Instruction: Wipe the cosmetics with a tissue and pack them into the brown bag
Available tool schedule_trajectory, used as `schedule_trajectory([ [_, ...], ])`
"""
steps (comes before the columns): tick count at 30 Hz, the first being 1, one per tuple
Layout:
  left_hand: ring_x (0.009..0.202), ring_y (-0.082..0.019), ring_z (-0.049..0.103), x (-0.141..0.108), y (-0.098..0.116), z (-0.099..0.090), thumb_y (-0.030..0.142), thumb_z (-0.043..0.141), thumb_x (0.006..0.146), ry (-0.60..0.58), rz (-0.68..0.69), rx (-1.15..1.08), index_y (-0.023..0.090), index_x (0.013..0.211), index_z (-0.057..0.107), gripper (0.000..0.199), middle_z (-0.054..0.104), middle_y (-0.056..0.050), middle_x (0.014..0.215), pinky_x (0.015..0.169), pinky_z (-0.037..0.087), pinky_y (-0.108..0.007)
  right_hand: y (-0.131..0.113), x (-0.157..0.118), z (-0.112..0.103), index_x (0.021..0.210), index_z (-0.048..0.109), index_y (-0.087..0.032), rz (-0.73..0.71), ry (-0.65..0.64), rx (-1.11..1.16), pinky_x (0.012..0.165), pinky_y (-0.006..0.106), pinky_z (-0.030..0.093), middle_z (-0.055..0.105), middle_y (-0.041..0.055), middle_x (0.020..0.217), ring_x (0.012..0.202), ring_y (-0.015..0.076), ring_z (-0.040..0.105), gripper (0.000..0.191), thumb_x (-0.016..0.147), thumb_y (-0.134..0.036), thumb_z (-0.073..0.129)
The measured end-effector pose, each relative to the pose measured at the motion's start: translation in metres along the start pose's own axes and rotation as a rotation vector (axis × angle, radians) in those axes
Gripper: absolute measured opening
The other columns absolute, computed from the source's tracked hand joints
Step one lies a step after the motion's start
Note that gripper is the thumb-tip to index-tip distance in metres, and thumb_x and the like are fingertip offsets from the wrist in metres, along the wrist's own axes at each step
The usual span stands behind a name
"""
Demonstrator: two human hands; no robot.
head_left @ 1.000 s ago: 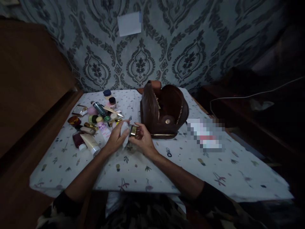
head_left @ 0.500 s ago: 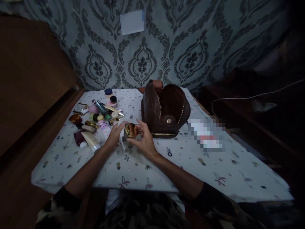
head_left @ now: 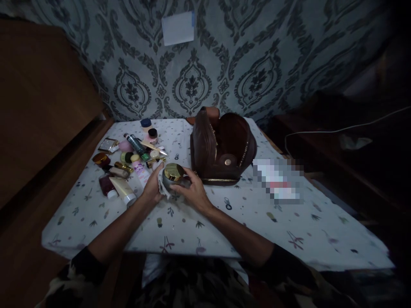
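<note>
A jar with a shiny gold lid (head_left: 174,171) is held upright over the table, in front of the bag. My right hand (head_left: 195,191) grips its right side between thumb and fingers. On the jar's left, my left hand (head_left: 153,187) is closed on a crumpled white cloth (head_left: 164,188), which lies against the jar. Left of my hands lie several cosmetics, among them a cream tube (head_left: 123,191), a dark red bottle (head_left: 107,185) and a green-capped bottle (head_left: 136,145). A brown leather bag (head_left: 202,147) stands unzipped behind my right hand.
The table (head_left: 205,231) has a white patterned cloth. A pixelated item (head_left: 279,182) lies right of the bag. Brown furniture (head_left: 41,94) stands at the left, and a white cable (head_left: 340,128) runs at the right. White paper (head_left: 178,29) hangs on the wall.
The jar has turned so that its gold lid faces up. The fingers of both hands have shifted slightly around it and the cloth. The bag and the other cosmetics have not moved.
</note>
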State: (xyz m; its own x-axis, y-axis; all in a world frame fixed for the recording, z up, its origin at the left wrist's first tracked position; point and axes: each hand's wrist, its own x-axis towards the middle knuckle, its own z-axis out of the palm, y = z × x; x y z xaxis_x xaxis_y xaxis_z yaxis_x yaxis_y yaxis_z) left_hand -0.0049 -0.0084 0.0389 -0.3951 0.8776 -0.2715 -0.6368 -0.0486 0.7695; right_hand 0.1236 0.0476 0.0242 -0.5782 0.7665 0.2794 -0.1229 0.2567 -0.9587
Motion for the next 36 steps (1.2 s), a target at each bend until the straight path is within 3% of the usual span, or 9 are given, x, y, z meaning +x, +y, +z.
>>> schedule_trajectory([
  [4, 0.088, -0.026, 0.074, 0.0, 0.005, 0.001, 0.042, 0.056, 0.09, -0.009, -0.082, -0.005, 0.014, 0.09, 0.069, 0.031, 0.077, -0.008, 0.084, 0.078, 0.062, -0.039, -0.004, -0.001, -0.002, 0.117, 0.066, -0.024, 0.003, -0.049, 0.041, 0.107, 0.045, 0.041, 0.067, 0.0076, 0.12, 0.117, 0.0289, 0.058, 0.06, 0.063, -0.04, 0.086],
  [8, 0.09, -0.026, 0.074, -0.004, 0.007, 0.003, 0.043, 0.056, 0.09, -0.034, -0.064, 0.015, 0.014, 0.099, 0.071, 0.033, 0.078, -0.009, 0.09, 0.078, 0.062, -0.038, -0.004, -0.004, 0.0, 0.129, 0.051, -0.024, 0.082, -0.035, 0.153, 0.104, 0.044, 0.044, 0.064, 0.0085, 0.123, 0.115, 0.0258, 0.059, 0.073, 0.065, -0.039, 0.085],
  [14, 0.081, -0.023, 0.075, -0.007, 0.002, 0.005, 0.04, 0.062, 0.087, -0.005, -0.005, 0.009, 0.015, 0.102, 0.07, 0.03, 0.077, -0.007, 0.089, 0.072, 0.062, -0.031, 0.001, -0.004, 0.004, 0.107, 0.048, -0.025, 0.088, 0.096, 0.165, 0.093, 0.04, 0.051, 0.062, 0.0057, 0.113, 0.107, 0.0233, 0.06, 0.054, 0.068, -0.044, 0.081],
  [20, 0.092, -0.023, 0.074, -0.01, 0.001, 0.004, 0.044, 0.071, 0.08, -0.024, 0.072, -0.012, 0.015, 0.104, 0.068, 0.038, 0.077, -0.006, 0.096, 0.084, 0.059, -0.034, -0.001, -0.01, 0.001, 0.121, 0.055, -0.024, -0.057, 0.028, -0.067, 0.104, 0.044, 0.044, 0.059, 0.0103, 0.123, 0.119, 0.0267, 0.054, 0.043, 0.085, -0.043, 0.067],
  [23, 0.094, -0.025, 0.073, -0.012, 0.003, 0.005, 0.048, 0.074, 0.077, -0.053, 0.124, 0.013, 0.015, 0.106, 0.068, 0.044, 0.077, -0.007, 0.096, 0.085, 0.058, -0.035, -0.002, -0.014, 0.001, 0.135, 0.05, -0.023, -0.105, -0.034, -0.162, 0.108, 0.047, 0.041, 0.056, 0.0134, 0.13, 0.125, 0.0288, 0.051, 0.053, 0.088, -0.042, 0.063],
  [27, 0.092, -0.026, 0.072, -0.014, 0.003, 0.009, 0.055, 0.076, 0.071, -0.056, 0.177, 0.086, 0.015, 0.101, 0.069, 0.051, 0.076, -0.007, 0.091, 0.081, 0.058, -0.036, 0.002, -0.016, 0.005, 0.151, 0.034, -0.023, -0.08, -0.129, -0.125, 0.113, 0.049, 0.037, 0.046, 0.0151, 0.146, 0.136, 0.0305, 0.044, 0.076, 0.086, -0.045, 0.066],
  [30, 0.092, -0.026, 0.072, -0.015, 0.001, 0.011, 0.062, 0.072, 0.071, 0.001, 0.22, 0.147, 0.015, 0.091, 0.068, 0.051, 0.075, -0.006, 0.085, 0.079, 0.057, -0.034, 0.004, -0.017, 0.007, 0.155, 0.025, -0.024, -0.037, -0.163, -0.045, 0.119, 0.049, 0.029, 0.038, 0.0135, 0.155, 0.145, 0.0299, 0.034, 0.087, 0.084, -0.046, 0.069],
  [36, 0.096, -0.023, 0.069, -0.014, 0.003, 0.005, 0.062, 0.068, 0.076, 0.167, 0.308, 0.294, 0.017, 0.087, 0.067, 0.046, 0.073, -0.003, 0.083, 0.086, 0.051, -0.031, 0.001, -0.017, 0.007, 0.156, 0.022, -0.024, -0.004, -0.198, 0.0, 0.123, 0.049, 0.02, 0.039, 0.0123, 0.156, 0.147, 0.0269, 0.033, 0.093, 0.081, -0.043, 0.073],
])
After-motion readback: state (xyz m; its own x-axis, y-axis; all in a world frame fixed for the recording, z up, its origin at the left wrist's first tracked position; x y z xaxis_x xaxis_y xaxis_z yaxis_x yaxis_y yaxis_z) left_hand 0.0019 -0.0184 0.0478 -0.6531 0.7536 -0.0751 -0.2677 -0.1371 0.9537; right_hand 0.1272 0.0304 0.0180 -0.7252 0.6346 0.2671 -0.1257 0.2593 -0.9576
